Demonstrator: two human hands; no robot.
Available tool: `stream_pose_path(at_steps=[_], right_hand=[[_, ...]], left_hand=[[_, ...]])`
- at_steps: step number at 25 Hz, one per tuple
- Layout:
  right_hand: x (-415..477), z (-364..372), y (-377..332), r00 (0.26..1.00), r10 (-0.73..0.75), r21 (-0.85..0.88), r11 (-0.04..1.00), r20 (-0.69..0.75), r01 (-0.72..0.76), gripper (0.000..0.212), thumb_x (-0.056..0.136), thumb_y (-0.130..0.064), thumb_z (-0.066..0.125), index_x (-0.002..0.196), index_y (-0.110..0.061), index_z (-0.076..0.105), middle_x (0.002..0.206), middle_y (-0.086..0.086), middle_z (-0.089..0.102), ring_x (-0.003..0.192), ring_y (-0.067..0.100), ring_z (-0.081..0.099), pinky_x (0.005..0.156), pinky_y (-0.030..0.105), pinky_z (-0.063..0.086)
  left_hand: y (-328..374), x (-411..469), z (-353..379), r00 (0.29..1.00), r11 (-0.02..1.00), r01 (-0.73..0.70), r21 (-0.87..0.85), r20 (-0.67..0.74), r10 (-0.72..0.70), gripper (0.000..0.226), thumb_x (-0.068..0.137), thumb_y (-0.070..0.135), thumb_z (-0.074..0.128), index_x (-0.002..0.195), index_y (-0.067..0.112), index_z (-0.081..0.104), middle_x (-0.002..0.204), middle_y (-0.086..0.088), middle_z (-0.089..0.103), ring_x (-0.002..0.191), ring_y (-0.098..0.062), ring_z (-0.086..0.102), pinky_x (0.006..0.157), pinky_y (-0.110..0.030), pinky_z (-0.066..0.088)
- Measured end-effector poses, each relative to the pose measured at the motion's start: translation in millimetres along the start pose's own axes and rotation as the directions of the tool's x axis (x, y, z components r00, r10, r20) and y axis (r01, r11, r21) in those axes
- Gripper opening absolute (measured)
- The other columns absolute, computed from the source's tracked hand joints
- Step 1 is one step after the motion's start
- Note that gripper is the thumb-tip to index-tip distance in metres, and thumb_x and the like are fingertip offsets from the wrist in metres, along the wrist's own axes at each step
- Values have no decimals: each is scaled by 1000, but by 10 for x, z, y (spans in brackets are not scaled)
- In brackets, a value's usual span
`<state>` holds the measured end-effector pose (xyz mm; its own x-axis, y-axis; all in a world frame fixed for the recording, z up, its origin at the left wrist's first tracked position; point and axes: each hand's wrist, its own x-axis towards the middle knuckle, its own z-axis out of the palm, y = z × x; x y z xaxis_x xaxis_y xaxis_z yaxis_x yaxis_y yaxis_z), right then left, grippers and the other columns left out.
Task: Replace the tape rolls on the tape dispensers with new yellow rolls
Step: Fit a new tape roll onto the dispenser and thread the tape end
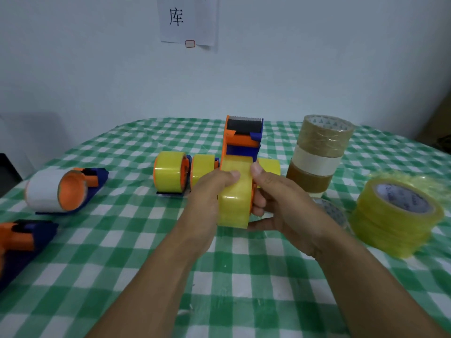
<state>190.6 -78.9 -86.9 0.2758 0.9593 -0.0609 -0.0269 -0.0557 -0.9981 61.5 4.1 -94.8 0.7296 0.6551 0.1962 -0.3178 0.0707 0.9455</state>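
left hand (210, 191): my fingers curl round the yellow roll (235, 195), thumb on top
right hand (275, 198): I grip the roll's other side
dispenser (241, 140): carries the roll, cutter beyond my fingertips
spare rolls (395, 215): stacked right of my right hand

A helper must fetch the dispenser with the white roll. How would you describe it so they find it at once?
On the green-checked tablecloth, look to the left side. A blue dispenser with an orange hub sits there, behind another dispenser at the table's near-left corner. It alone carries a white roll; the mid-table dispensers and the held dispenser carry yellow.
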Motion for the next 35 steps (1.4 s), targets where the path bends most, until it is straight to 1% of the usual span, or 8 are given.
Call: stream_pose_path(at_steps=[6,9,14,22,25,29,32,35], right_hand=[[23,-80,65,992,-100,109,990,80,91,61,76,-25,80,130,-10,57,76,0,57,64,13,51,95,61,52],[20,-104,75,989,-111,167,982,98,94,56,76,-21,81,125,-6,58,86,3,60,63,14,52,82,48,56],[-16,-108,36,998,9,121,992,55,-16,66,94,-61,52,104,4,60,71,4,53,72,17,61,91,60,56],[-24,-56,74,999,-34,116,993,33,30,43,85,-55,65,67,-18,51,66,0,44,64,14,49,85,52,57],[-23,-68,75,997,-54,132,990,48,47,36,88,-46,69,76,-15,55,65,-1,46,63,14,49,87,54,56],[8,-82,123,993,-96,139,987,65,86,54,75,-27,85,120,-6,62,80,3,59,65,14,52,91,59,54],[20,-102,144,989,-136,147,981,66,125,66,67,-21,85,128,-13,61,101,10,65,80,25,55,95,63,50],[13,-107,123,986,-148,176,975,72,134,57,76,-19,76,130,-10,58,79,3,55,68,15,51,81,49,48]], left_hand=[[-22,-30,11,999,999,-17,-45,28,18,35,87,38,61,98,8,76,84,-20,71,74,-32,68,72,-43,58],[-11,-19,65,1000,1000,-5,18,-21,5,47,91,49,52,99,9,75,81,-18,72,70,-30,69,68,-40,57],[-66,-24,38,998,998,-52,34,-29,53,26,91,21,52,93,4,72,76,-21,70,69,-32,67,63,-41,59],[-77,-32,18,998,999,-53,2,37,53,27,81,19,57,98,5,72,82,-23,67,75,-34,66,70,-46,57],[-56,-30,50,999,998,-44,43,10,44,41,93,41,56,87,5,74,78,-19,69,74,-33,66,72,-46,58],[-99,-3,25,999,999,-7,31,-49,8,30,83,27,54,92,6,74,85,-23,70,76,-35,67,73,-47,57],[-115,8,-5,999,1000,-10,-7,-36,10,34,75,18,51,99,2,69,93,-23,68,85,-36,66,76,-51,55],[-99,-7,6,999,999,-38,10,17,38,32,76,14,49,95,6,73,83,-20,68,79,-32,66,72,-46,56]])
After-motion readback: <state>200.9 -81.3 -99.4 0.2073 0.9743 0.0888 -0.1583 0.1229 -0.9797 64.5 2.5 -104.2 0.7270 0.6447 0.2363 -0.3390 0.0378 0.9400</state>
